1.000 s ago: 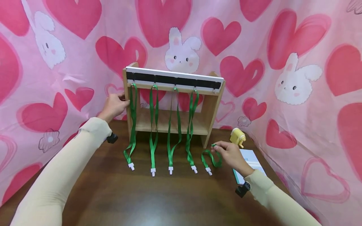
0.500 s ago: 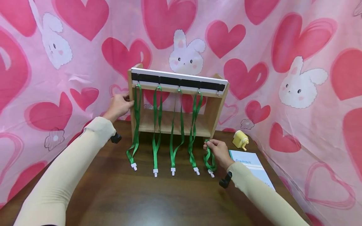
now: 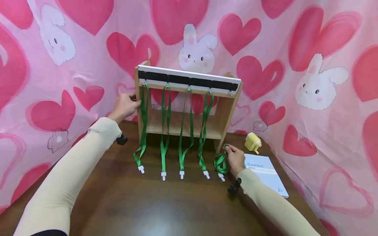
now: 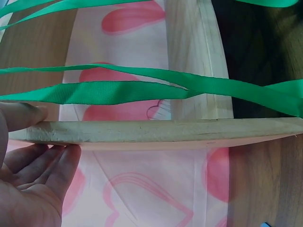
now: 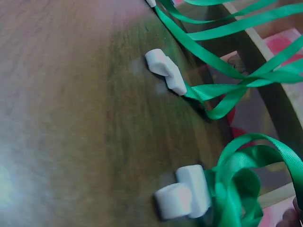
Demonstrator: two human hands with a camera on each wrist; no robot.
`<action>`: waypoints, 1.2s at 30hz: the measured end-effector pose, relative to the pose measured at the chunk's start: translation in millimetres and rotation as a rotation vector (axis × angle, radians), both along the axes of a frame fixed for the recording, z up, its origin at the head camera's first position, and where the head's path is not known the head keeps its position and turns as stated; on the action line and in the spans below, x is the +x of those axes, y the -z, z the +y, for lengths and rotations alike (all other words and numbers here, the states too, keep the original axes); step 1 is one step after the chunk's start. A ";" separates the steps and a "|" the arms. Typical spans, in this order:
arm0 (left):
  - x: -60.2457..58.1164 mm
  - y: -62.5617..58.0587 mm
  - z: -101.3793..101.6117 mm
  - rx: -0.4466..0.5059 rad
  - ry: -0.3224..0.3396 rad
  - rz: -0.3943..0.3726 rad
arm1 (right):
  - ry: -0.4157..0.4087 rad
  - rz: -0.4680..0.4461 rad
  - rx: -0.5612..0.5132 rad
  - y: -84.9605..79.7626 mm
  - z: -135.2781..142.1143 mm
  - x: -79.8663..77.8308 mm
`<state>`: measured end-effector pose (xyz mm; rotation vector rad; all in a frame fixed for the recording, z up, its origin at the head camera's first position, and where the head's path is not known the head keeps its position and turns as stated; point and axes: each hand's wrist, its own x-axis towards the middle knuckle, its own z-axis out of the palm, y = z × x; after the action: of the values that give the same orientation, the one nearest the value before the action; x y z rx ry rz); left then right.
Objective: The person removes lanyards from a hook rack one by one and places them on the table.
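A wooden rack (image 3: pixel 225 119) stands on the table with a white and black strip along its top front. My left hand (image 3: pixel 124 105) grips its left side panel (image 4: pixel 156 132), thumb on one face and fingers on the other. Several green lanyards (image 3: pixel 203 137) hang from small hooks on the strip, their white clips (image 3: pixel 163 176) low in front of the rack. The rightmost hook (image 3: pixel 231 93) carries no lanyard. My right hand (image 3: pixel 236 160) pinches another green lanyard by its upper end, below that hook. Its ribbon bunches in loops, with the white clip (image 5: pixel 194 191) close over the tabletop.
To the right of the rack stands a yellow device with a small crank (image 3: pixel 252 143). A white notebook marked "Gambit" (image 3: pixel 267 177) lies beside my right forearm. Pink cloth with hearts and rabbits (image 3: pixel 262 78) hangs behind and around the brown table (image 3: pixel 141 203).
My right hand has moved left from over the notebook toward the rack's right leg, bringing the lanyard, whose ribbon is now more bunched. My left hand keeps its grip on the panel.
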<state>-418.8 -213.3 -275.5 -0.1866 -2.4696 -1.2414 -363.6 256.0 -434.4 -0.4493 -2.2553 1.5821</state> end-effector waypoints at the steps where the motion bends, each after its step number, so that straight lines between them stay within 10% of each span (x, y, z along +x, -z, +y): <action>1: -0.4 -1.1 -0.3 -0.003 -0.002 0.000 | 0.012 -0.007 0.007 0.2 0.7 0.4; 36: 2.3 -3.4 -0.2 -0.078 -0.030 0.020 | -0.024 -0.061 -0.078 22.7 4.7 12.1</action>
<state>-416.4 -213.5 -272.0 -0.1812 -2.4961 -1.1263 -351.5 260.7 -457.0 -0.4993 -2.2569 1.6952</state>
